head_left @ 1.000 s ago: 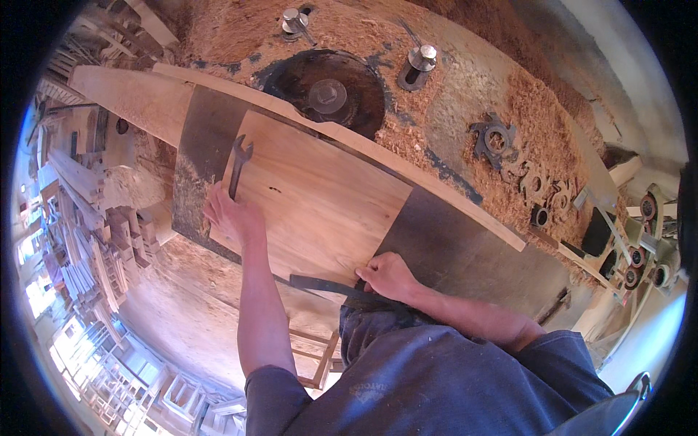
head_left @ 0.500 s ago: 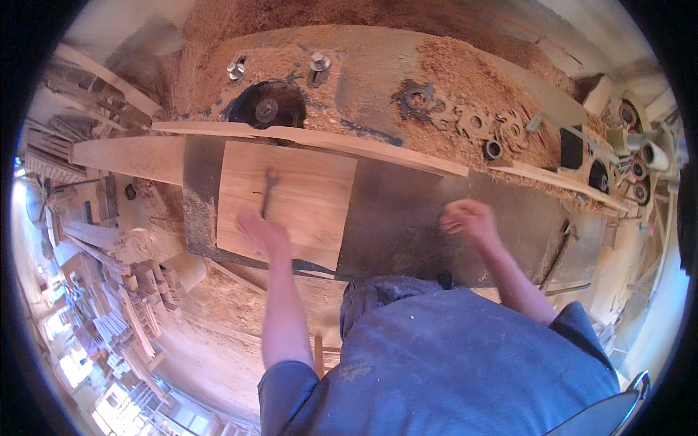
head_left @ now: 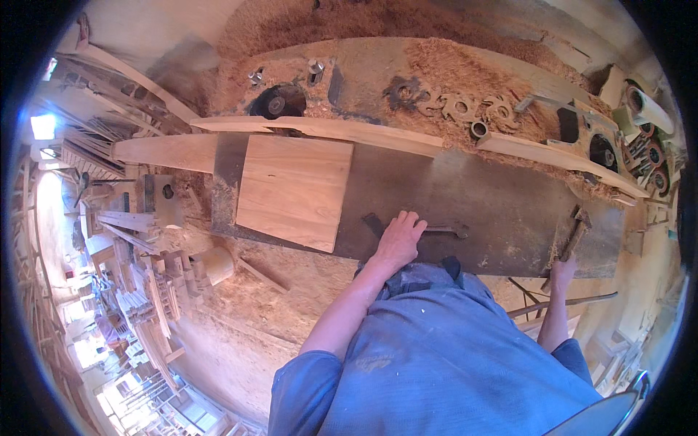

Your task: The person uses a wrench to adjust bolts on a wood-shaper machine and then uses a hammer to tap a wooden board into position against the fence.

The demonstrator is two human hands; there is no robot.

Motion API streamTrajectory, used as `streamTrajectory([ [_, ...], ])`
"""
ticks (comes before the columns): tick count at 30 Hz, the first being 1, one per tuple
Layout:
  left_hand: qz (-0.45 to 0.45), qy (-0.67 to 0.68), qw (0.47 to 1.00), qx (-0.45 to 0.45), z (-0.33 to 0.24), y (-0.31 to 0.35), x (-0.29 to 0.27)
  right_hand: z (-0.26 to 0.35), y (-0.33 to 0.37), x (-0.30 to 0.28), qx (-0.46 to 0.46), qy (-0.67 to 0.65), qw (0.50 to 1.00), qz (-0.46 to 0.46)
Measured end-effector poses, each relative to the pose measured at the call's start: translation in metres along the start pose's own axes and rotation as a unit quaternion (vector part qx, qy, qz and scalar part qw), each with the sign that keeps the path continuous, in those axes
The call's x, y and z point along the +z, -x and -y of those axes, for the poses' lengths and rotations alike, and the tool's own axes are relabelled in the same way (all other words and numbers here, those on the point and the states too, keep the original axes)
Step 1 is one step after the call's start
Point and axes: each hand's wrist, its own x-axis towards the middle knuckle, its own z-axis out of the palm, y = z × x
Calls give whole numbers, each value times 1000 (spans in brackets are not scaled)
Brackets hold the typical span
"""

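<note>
My left hand (head_left: pixel 400 240) is closed around the handle of a metal wrench (head_left: pixel 445 230), over the dark metal machine table (head_left: pixel 465 196). The wrench's open jaw points right. Just left of the fingers shows a dark flat shape (head_left: pixel 373 224) I cannot make out. My right hand (head_left: pixel 561 273), near the table's right end, grips a hammer (head_left: pixel 577 231) with its head pointing away from me. To the left on the table lies a square light wooden panel (head_left: pixel 294 190), touched by neither hand.
A long wooden fence board (head_left: pixel 349 131) runs along the table's far side. Behind it are a round dark cutter opening (head_left: pixel 276 103), toothed cutter discs (head_left: pixel 459 107) and heaps of sawdust (head_left: pixel 458 65). Wood offcuts (head_left: pixel 171 276) are piled at left. A bent rod (head_left: pixel 563 304) sticks out near my right forearm.
My left hand has moved right with the wrench, off the wooden panel. My right hand has moved right and toward me, and has taken hold of the hammer. The view has shifted slightly.
</note>
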Motion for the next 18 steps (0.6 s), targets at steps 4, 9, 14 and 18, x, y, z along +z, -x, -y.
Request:
streamTrajectory([
  [4,-62,-24,998,-11,-6,3,-7,-12,-10,18,-77,91,988,-101],
  [9,-176,-13,984,-9,-18,-38,-52,-89,-90,32,192,-320,919,125],
  [14,-220,-30,975,-23,-8,-74,-81,45,32,10,88,-342,932,-78],
  [18,-184,-6,983,-13,0,-102,-94,162,91,-46,107,-521,844,74],
])
